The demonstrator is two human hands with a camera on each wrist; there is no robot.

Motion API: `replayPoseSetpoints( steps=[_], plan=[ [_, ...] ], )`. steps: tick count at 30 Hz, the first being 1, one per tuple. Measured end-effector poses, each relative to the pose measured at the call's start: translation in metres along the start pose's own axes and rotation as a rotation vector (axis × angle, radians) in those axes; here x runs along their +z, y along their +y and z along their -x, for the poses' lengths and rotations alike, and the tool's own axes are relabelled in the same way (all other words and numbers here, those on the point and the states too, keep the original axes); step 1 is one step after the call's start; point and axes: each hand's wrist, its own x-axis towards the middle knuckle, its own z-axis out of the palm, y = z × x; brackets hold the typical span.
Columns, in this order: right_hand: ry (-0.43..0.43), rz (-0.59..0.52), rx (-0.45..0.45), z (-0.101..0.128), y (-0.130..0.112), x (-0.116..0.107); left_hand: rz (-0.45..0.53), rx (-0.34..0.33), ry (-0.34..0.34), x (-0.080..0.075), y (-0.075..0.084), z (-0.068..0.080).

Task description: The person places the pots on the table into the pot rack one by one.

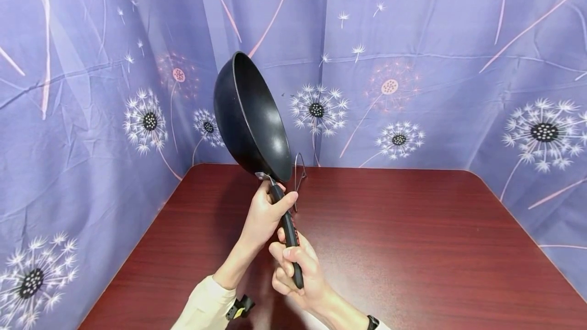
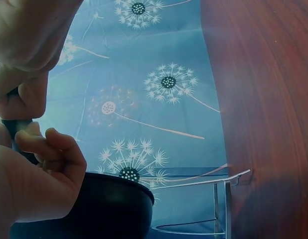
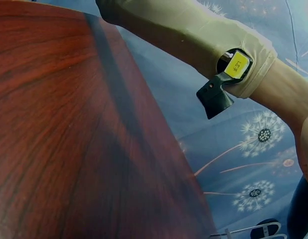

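Observation:
A deep black wok [image 1: 249, 116] is held up over the table, tilted on its side so its open face turns right. My left hand [image 1: 266, 215] grips the black handle [image 1: 288, 225] close to the metal bracket, thumb laid along it. Lower down, my right hand [image 1: 302, 269] curls its fingers round the handle's end. The left wrist view shows the wok [image 2: 109, 206] at the bottom, beside my left hand [image 2: 44, 179], with my right hand [image 2: 29, 45] above. Only a sliver of the wok [image 3: 299, 209] appears in the right wrist view.
A thin metal wire stand [image 1: 299, 177] rises from the table just behind the wok, partly hidden by it. The dark red wooden table [image 1: 412, 238] stretches to the right. Blue-purple curtains [image 1: 435, 29] with dandelion prints enclose its back and sides.

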Motion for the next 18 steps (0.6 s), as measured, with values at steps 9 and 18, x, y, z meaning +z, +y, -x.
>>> replayPoseSetpoints(
  steps=[9,18],
  plan=[
    [0.001,-0.034,0.000,0.0042,-0.0009,-0.0002,-0.051,-0.013,0.001,0.0034,-0.0007,-0.0007],
    [-0.010,-0.056,-0.015,0.0079,-0.0008,-0.0018,-0.132,-0.015,0.007,0.0076,-0.0010,-0.0004]
  ],
)
